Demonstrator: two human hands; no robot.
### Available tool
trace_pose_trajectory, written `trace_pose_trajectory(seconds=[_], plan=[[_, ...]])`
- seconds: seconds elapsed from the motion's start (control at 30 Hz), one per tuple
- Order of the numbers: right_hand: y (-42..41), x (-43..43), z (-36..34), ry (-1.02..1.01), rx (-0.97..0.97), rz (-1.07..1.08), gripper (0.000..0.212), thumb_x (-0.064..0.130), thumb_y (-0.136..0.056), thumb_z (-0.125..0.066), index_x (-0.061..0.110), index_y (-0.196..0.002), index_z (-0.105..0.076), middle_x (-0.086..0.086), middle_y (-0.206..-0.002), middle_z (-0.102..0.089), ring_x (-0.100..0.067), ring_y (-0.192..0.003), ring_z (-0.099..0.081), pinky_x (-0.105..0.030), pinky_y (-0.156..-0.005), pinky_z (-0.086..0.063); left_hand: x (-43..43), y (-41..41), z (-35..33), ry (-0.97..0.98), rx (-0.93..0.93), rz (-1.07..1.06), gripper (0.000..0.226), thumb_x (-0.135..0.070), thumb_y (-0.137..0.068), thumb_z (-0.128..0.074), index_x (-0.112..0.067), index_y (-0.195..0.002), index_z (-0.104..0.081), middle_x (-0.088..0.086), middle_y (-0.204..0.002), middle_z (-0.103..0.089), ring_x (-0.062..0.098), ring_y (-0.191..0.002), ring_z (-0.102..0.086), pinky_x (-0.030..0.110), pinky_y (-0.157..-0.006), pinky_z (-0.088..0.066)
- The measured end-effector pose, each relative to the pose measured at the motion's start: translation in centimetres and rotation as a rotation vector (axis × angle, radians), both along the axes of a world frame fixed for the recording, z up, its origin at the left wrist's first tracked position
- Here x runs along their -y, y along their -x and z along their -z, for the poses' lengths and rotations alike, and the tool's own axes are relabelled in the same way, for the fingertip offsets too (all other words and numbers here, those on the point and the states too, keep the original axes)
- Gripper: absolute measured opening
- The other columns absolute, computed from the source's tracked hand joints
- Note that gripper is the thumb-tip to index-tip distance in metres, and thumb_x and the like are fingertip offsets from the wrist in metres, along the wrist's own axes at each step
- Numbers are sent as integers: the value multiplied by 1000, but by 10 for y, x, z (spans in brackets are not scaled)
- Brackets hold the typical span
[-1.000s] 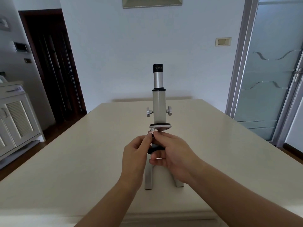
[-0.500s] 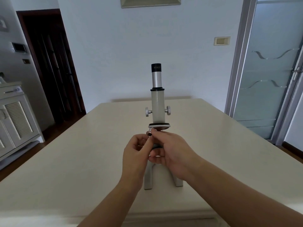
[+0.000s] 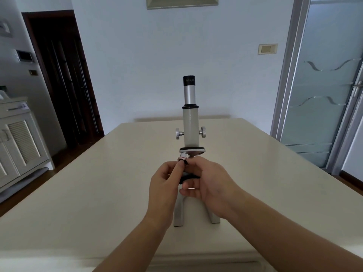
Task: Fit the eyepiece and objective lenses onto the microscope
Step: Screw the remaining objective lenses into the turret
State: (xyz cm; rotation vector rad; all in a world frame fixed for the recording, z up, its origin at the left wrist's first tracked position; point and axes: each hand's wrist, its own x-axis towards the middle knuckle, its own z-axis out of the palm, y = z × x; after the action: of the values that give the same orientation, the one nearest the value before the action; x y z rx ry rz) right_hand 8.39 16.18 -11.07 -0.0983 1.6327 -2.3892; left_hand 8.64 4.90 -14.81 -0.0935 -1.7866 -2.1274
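objective lens point(image 3: 183, 156) under turret, pinched by left hand point(image 3: 164, 183) fingertips | right hand point(image 3: 207, 183) curled beside it, grip unclear | eyepiece point(image 3: 189, 89) seated

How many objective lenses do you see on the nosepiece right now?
1 visible: a silver objective lens under the left side of the nosepiece, pinched by left hand and right hand. The hands hide the area below, so others may be hidden.

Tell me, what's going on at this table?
A person is putting a microscope together on a pale table. The eyepiece already sits atop the tube. Both hands, left hand and right hand, pinch a small objective lens up under the nosepiece.
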Motion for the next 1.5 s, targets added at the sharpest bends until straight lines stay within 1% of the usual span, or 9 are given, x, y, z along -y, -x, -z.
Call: trace_pose_trajectory(seconds=[0.13, 0.33, 0.43, 0.63, 0.83, 1.07, 1.23, 1.33, 1.5], plan=[[1, 2, -2, -4, 5, -7, 33, 27, -101, -61, -1, -114, -71, -24, -118, -75, -17, -45, -58, -30, -51, -57, 0, 1, 1, -5, 1, -22, 14, -24, -96, -65, -12, -96, -72, 6, -90, -78, 12, -82, -74, 19, -69, -56], [4, 4, -1, -36, -16, -5, 25, 30, -99, -65, 7, -101, -73, -9, -86, -79, -12, -42, -59, -27, -50, -56, 1, 3, 2, -6, -9, -23, 7, -20, -94, -68, -14, -92, -71, -5, -73, -71, 8, -71, -69, 17, -64, -56], [3, 4, -1, -41, -32, -12, 23, 28, -101, -63, 7, -103, -72, -9, -85, -80, -11, -41, -58, -26, -50, -57, 2, 2, 4, -8, -15, -14, 3, -16, -94, -68, -16, -92, -70, -6, -71, -69, 8, -69, -67, 16, -63, -55], [2, 1, 0, -47, -58, -7, 25, 24, -103, -60, 3, -109, -72, -5, -77, -75, -13, -43, -58, -28, -52, -57, 2, 2, 3, 6, -23, -7, 26, -25, -101, -55, -19, -86, -75, -5, -74, -72, 6, -71, -66, 16, -65, -52], [0, -1, 1, -44, -58, 3, 22, 21, -102, -60, 5, -99, -75, -14, -83, -74, -16, -44, -60, -30, -53, -58, 0, 2, 1, 11, -20, -7, 25, -28, -99, -58, -21, -85, -77, -2, -79, -78, 5, -72, -71, 11, -62, -51], [1, 1, -1, -43, -59, -13, 25, 27, -101, -63, 4, -104, -72, -15, -97, -72, -13, -43, -58, -29, -52, -57, 0, 3, 3, 10, -26, -30, 19, -27, -98, -63, -14, -91, -74, -1, -81, -78, 7, -75, -73, 13, -64, -53], [3, 3, -1, -50, -59, -2, 22, 29, -99, -67, 8, -99, -73, -12, -88, -79, -13, -45, -59, -27, -52, -57, -1, 5, 5, 11, -34, -45, 16, -27, -96, -66, -13, -92, -73, -2, -77, -74, 6, -72, -69, 16, -65, -55], [4, 2, -2, -56, -49, 38, 22, 27, -98, -69, 5, -98, -74, -19, -96, -81, -13, -44, -59, -26, -51, -57, -1, 6, 5, 8, -43, -61, 9, -23, -94, -68, -15, -89, -70, -7, -69, -68, 6, -66, -66, 14, -60, -53], [4, 0, 0, -70, -57, 79, 23, 27, -96, -72, 5, -101, -76, -14, -92, -81, -12, -45, -60, -25, -50, -56, 0, 7, 6, 22, -44, -60, 10, -22, -95, -67, -13, -92, -69, -9, -68, -68, 3, -65, -66, 12, -60, -51]])
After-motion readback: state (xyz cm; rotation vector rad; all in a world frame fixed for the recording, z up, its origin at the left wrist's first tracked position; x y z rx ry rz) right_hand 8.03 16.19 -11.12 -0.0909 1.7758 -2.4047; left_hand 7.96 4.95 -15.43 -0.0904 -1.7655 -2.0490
